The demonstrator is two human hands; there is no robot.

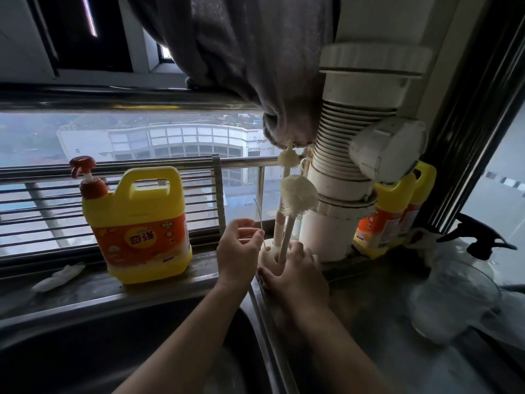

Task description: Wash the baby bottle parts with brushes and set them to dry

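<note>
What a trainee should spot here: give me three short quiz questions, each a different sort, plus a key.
1. True or false: the left hand pinches a thin brush.
2. What does the right hand hold? A) a sponge B) the stand C) a cup
3. Fill in: the jug is on the ___ side of the stand.

Key: 1 true; 2 B; 3 left.
</note>
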